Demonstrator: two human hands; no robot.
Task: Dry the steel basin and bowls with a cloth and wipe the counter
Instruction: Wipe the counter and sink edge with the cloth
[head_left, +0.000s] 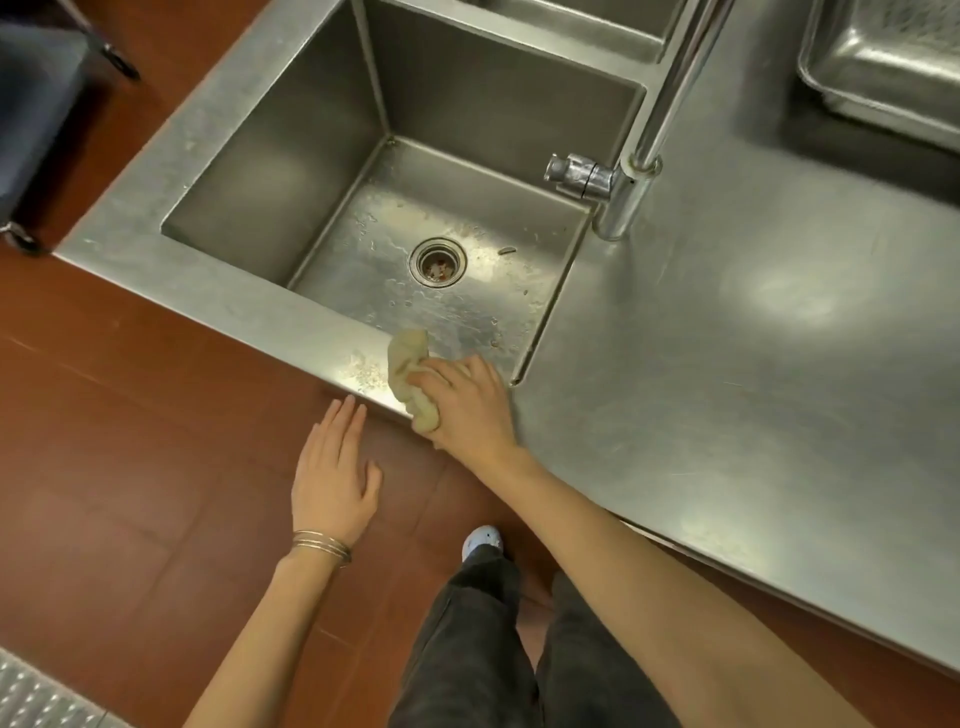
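Observation:
A beige cloth is bunched under my right hand, which presses it on the front rim of the steel sink. Water drops and specks show on the rim just left of the cloth. The sink's floor is wet around the drain. My left hand hovers flat and open over the floor, just in front of the rim, holding nothing. The steel counter spreads to the right of the sink. A steel basin stands at the counter's far right corner, partly cut off by the frame.
A chrome faucet rises between sink and counter. A second sink compartment lies behind. Reddish-brown floor tiles lie below, with a dark bin at the far left and a metal tread plate at the lower left.

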